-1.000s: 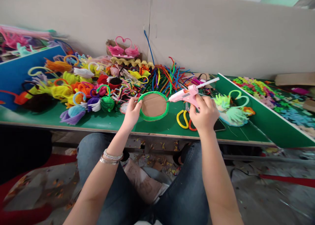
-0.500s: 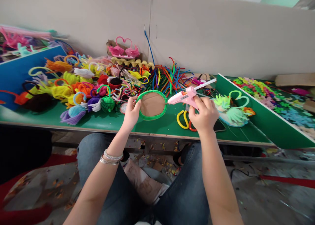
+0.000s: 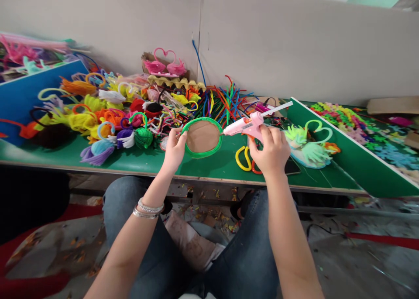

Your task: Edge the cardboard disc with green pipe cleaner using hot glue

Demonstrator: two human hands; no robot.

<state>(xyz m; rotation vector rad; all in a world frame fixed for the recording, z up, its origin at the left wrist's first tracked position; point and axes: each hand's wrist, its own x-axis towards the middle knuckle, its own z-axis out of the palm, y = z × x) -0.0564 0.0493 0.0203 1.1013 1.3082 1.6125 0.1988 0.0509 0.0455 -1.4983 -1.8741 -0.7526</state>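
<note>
While left fingers [image 3: 182, 140] pinch the disc [image 3: 203, 136], slightly higher now, right fingers [image 3: 266, 136] grip a glue gun [image 3: 244, 126].

The right fingers [image 3: 267, 136] cover much of the handle of the pink glue gun [image 3: 244, 125]. Below them, the scissors [image 3: 249, 161] have their blades mostly hidden, and a dark phone-like slab [image 3: 293, 167] is partly covered. The left fingers [image 3: 180, 143] mask one edge of the green-rimmed cardboard disc [image 3: 203, 135].
</note>
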